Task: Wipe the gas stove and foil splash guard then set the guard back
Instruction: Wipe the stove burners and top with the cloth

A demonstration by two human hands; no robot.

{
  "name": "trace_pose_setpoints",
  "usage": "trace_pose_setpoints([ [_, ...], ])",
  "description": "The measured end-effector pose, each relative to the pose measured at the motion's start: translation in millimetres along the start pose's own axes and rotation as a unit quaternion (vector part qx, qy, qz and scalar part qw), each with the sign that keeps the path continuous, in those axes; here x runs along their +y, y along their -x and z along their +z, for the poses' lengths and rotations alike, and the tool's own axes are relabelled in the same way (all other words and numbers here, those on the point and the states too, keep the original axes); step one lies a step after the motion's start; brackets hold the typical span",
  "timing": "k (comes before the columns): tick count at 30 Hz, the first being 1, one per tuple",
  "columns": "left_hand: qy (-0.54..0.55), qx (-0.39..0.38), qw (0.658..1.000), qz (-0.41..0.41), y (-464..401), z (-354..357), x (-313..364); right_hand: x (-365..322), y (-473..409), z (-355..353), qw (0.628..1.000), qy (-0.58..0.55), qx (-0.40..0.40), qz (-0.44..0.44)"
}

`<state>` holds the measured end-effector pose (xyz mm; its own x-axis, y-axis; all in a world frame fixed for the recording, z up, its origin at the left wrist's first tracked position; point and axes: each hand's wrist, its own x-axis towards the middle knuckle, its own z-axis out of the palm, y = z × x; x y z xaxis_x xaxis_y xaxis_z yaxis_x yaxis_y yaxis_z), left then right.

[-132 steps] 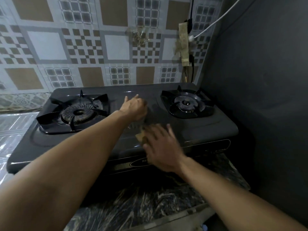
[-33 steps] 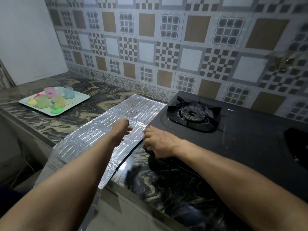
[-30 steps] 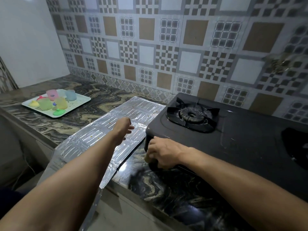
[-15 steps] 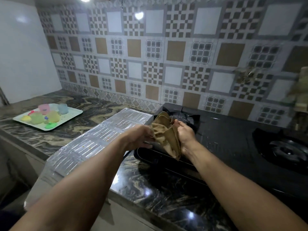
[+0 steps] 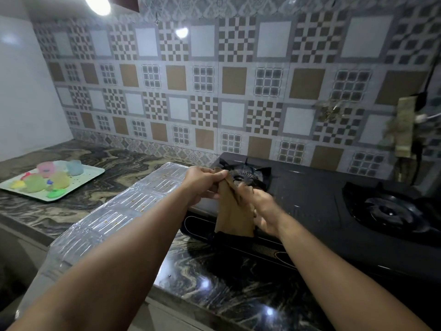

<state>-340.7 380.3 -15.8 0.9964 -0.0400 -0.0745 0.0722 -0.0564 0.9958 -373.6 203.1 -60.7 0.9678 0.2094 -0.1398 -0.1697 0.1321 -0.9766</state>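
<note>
Nearest, the marble countertop (image 5: 214,290) runs along its front edge under both forearms. Above the gas stove's (image 5: 310,206) front left corner, the left hand (image 5: 201,185) pinches the top of a brown cloth (image 5: 232,216) with closed fingers, while the right hand (image 5: 265,209) clasps its side; the cloth hangs between them. The foil splash guard (image 5: 114,216) lies flat, touching the stove's left side and overhanging the counter's front edge. At the far left, a tray (image 5: 83,181) carries coloured cups. 2 burners are in sight.
</note>
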Motion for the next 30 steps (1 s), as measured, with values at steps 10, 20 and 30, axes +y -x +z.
trace_pose_setpoints([
  [10, -0.011, 0.033, 0.999, -0.023, -6.0, 17.5, -6.5, 9.9, -10.5, -12.5, 0.979, 0.004, 0.201, -0.025],
  [20, -0.199, 0.122, 0.972, -0.006, -20.1, 13.3, -27.2, 9.5, -5.1, -44.4, 0.702, 0.625, 0.324, -0.108],
  [30, -0.254, 0.209, 0.938, -0.111, -25.3, -37.5, -57.5, 37.9, -20.4, -44.3, 0.599, 0.786, -0.061, -0.139],
])
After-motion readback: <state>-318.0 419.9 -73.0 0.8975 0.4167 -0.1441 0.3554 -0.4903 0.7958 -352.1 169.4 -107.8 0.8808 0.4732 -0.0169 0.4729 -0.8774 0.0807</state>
